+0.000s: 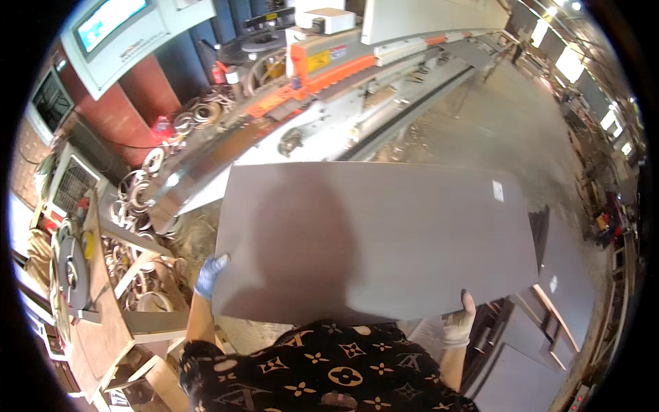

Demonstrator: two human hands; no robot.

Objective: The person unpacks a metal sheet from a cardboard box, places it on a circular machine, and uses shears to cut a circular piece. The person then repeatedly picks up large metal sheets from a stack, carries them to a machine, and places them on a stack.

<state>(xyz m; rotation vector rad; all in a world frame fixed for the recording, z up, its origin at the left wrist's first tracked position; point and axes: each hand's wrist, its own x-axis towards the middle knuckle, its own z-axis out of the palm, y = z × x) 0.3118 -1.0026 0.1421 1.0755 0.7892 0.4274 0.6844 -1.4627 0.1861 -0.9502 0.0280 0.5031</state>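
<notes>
A large rectangular grey-brown panel spans the space in front of me, with a small white label near its far right corner. My left hand, in a blue and white glove, grips the panel's left edge. At the near edge toward the right, my right hand in a whitish glove has its thumb over the top face. The other fingers of both hands are hidden beneath the board. A dark shadow falls across the panel's left half.
Beyond the panel runs a long white and orange machine with a rail. A wooden stand and coils of edging strip lie at left. More grey panels are stacked at lower right. A screen hangs upper left.
</notes>
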